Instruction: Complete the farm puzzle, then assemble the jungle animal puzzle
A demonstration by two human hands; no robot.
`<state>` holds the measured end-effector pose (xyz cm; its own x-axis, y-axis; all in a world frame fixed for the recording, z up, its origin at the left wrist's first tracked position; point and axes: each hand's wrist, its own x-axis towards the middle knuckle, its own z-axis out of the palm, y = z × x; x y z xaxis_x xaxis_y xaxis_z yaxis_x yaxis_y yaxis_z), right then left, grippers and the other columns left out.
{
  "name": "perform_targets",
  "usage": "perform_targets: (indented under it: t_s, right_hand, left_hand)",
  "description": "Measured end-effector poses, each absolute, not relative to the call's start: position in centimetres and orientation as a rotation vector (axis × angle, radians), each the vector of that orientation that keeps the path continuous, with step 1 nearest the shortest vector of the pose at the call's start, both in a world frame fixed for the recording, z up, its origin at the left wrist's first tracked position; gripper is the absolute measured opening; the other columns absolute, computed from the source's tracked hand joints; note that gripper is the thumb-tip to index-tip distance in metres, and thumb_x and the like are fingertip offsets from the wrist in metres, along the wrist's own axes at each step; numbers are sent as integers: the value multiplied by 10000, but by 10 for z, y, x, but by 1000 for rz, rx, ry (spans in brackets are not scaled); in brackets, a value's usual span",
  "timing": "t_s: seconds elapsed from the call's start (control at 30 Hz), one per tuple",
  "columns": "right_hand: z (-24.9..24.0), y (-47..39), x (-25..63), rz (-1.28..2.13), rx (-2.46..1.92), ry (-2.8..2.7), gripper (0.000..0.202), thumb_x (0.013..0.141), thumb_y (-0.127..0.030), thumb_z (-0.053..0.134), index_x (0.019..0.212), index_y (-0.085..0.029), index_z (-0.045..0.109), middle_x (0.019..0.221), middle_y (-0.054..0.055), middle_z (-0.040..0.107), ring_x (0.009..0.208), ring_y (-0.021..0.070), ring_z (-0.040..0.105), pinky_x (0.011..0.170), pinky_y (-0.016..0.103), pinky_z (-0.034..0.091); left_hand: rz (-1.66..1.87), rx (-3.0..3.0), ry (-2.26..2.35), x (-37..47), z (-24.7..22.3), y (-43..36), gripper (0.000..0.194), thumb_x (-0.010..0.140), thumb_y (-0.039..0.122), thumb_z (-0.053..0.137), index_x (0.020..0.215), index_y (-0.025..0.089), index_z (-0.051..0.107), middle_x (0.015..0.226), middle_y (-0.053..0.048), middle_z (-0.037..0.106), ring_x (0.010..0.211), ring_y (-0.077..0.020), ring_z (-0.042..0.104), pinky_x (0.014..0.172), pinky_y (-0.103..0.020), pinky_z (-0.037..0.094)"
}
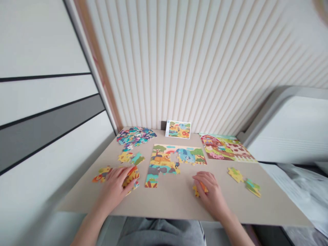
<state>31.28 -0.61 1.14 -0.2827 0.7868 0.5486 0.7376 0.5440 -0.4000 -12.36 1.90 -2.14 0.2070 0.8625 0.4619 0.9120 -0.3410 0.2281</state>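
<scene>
At the left front of the table, my left hand (115,184) curls over loose jigsaw pieces, with an orange and yellow puzzle piece (133,174) between its thumb and fingers. More pieces, one with a lion (98,178), lie beside and partly under this hand. To the right of centre, my right hand (209,188) is closed over a yellow and orange puzzle piece (196,191) that its fingers partly cover. Between the hands lies a partly assembled animal jigsaw (164,160), its lower right open. Its top row shows blue elephants and trees.
A picture card (178,129) stands against the pleated wall. At the back left is a heap of purple and teal pieces (137,136); at the back right, a farm puzzle (225,148). Loose pieces lie at the right (235,174) and left (125,157).
</scene>
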Motion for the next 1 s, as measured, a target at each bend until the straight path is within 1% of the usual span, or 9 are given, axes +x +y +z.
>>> perform_targets:
  t_s: [0.07, 0.13, 0.23, 0.3, 0.43, 0.5, 0.6, 0.8, 1.0]
  right_hand:
    - [7, -26, 323, 94, -1278, -2068, 240, 1013, -197, 539, 1155, -259, 723, 1079, 84, 760, 1100, 267, 679, 979, 467, 522]
    - [1, -38, 337, 90, -1340, -2021, 231, 1006, -208, 554, 1147, -262, 730, 1084, 78, 764, 1104, 270, 681, 984, 462, 521]
    - [-6, -42, 359, 134, -1472, -1779, 198, 1010, -291, 561, 1066, -250, 747, 1066, 75, 774, 1067, 266, 704, 951, 426, 542]
    - [-11, -39, 367, 195, -1581, -1559, 236, 1013, -366, 557, 1041, -240, 754, 1062, 75, 783, 1039, 261, 723, 915, 393, 559]
    - [-18, -35, 367, 240, -1695, -1315, 323, 1001, -461, 551, 1060, -228, 766, 1069, 84, 794, 1035, 272, 734, 905, 380, 568]
    - [-20, -35, 364, 226, -1674, -1351, 322, 998, -465, 552, 1043, -230, 768, 1081, 92, 789, 1036, 274, 728, 921, 391, 566]
    - [-21, -38, 360, 194, -1625, -1475, 290, 1008, -434, 546, 1038, -243, 762, 1092, 95, 777, 1050, 273, 711, 934, 399, 562]
    - [-19, -36, 357, 130, -1636, -1681, 270, 1041, -371, 500, 1046, -242, 737, 1063, 100, 767, 1043, 277, 692, 932, 421, 540]
    - [-18, -34, 353, -1, -1643, -1835, 254, 1046, -362, 508, 1039, -239, 730, 1073, 109, 762, 1033, 283, 678, 924, 438, 514]
  left_hand:
    - [-759, -2386, -1735, -125, -29, 22, 514, 986, 538, 581, 1436, 288, 573, 1279, -91, 673, 1202, -312, 613, 1114, -498, 448]
    - [-727, -2421, -1712, -130, -32, 25, 521, 981, 550, 576, 1430, 287, 571, 1287, -92, 672, 1212, -319, 609, 1116, -494, 445]
    - [-734, -2429, -1687, -137, -24, 35, 480, 1002, 532, 522, 1400, 269, 581, 1313, -96, 670, 1228, -308, 615, 1107, -461, 457]
    - [-738, -2368, -1709, -138, -16, 47, 465, 1012, 520, 494, 1371, 242, 594, 1321, -105, 674, 1226, -303, 624, 1099, -450, 464]
    - [-574, -2263, -1792, -137, -9, 76, 511, 994, 538, 492, 1382, 225, 606, 1335, -116, 682, 1250, -328, 624, 1095, -489, 464]
    - [-503, -2266, -1821, -137, -13, 86, 531, 981, 552, 498, 1375, 219, 620, 1344, -120, 685, 1262, -333, 624, 1091, -493, 468]
    - [-495, -2293, -1851, -138, -24, 93, 546, 973, 578, 498, 1350, 208, 634, 1376, -117, 678, 1270, -319, 629, 1096, -469, 472]
    - [-537, -2324, -1867, -140, -30, 93, 552, 982, 565, 495, 1400, 218, 588, 1356, -109, 697, 1243, -313, 649, 1084, -464, 481]
    - [-642, -2344, -1844, -135, -24, 87, 463, 979, 544, 528, 1305, 237, 642, 1308, -96, 725, 1188, -304, 679, 1071, -465, 495]
